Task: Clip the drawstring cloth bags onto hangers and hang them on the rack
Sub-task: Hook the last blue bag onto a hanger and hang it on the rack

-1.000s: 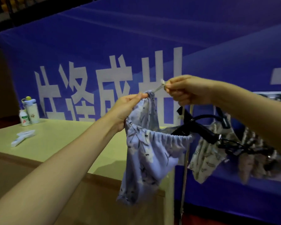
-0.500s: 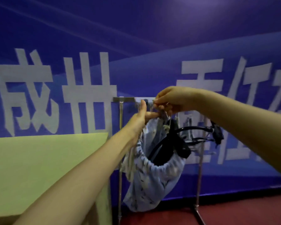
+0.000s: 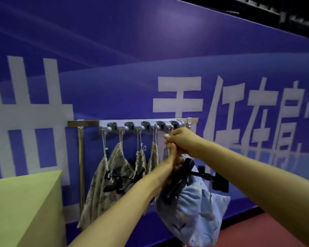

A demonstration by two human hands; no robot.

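Four patterned beige bags (image 3: 103,184) hang by their cords from the left and middle hooks of the rack (image 3: 132,124), a metal bar that runs across in front of the blue banner (image 3: 150,50), and black clip hangers (image 3: 118,182) show among their folds. At the far left, the corner of a green tabletop (image 3: 16,202) sits just beside the rack's left post (image 3: 81,166). My left hand (image 3: 171,155) reaches up under the right end of the bar and is closed around the gathered neck of the blue floral bag (image 3: 194,214), though my right wrist hides most of its fingers, so I cannot tell just how they grip. A black hanger (image 3: 182,177) is clipped to that bag, with one clip (image 3: 219,182) sticking out to the right of it. The bag itself hangs below both of my hands, off to the right of the beige ones and not touching them. My right hand (image 3: 181,139) is clenched just under the rightmost hook (image 3: 175,124), pinching the pale frayed end of the bag's drawstring (image 3: 166,135) between thumb and fingers. Whether the cord is over the hook I cannot tell. Red floor (image 3: 275,232) shows at the lower right.
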